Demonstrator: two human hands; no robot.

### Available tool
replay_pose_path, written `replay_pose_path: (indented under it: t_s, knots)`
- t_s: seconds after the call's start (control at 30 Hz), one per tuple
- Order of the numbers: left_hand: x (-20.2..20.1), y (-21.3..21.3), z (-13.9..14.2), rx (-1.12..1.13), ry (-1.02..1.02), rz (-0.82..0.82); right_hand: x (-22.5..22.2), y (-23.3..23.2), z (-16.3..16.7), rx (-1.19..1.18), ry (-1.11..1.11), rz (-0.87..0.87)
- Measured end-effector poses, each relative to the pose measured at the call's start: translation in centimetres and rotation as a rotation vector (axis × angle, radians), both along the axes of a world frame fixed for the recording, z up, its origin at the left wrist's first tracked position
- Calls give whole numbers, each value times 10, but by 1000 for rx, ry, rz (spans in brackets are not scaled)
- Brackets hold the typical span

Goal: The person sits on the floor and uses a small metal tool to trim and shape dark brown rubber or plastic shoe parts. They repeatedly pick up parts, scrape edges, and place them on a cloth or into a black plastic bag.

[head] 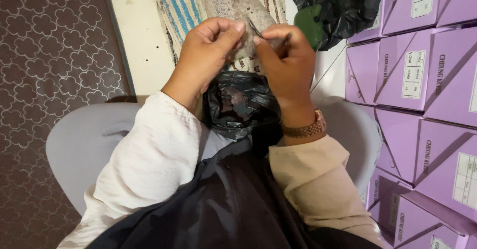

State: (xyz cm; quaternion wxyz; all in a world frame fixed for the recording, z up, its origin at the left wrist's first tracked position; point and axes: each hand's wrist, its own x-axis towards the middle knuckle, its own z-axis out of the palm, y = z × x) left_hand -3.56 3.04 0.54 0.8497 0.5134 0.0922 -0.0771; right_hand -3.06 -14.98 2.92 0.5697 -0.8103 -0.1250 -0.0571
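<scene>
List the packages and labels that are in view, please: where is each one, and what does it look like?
Boxes: stacked along the right edge, rectangular, purple with dark print.
Labels: small white rectangles on the box faces, dark print.
Black bag: top right, behind the boxes, crumpled glossy plastic.
Second black bag: on the lap below left hand and right hand, crumpled, shiny.

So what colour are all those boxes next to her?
Purple boxes, each with a white label; the head view shows them.
</scene>
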Motion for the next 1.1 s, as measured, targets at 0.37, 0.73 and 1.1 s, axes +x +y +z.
replay_pose_path:
  t_s: [0.37, 0.73, 1.1]
  knots:
    - [-3, 12, 9, -104, 22, -124, -12, 7, 26, -375, -528, 70]
    - [-6, 9, 3, -302, -38, -149, -10, 12, 29, -329, -510, 81]
    - [-6, 5, 9, 84, -374, -42, -12, 16, 21, -209, -282, -19]
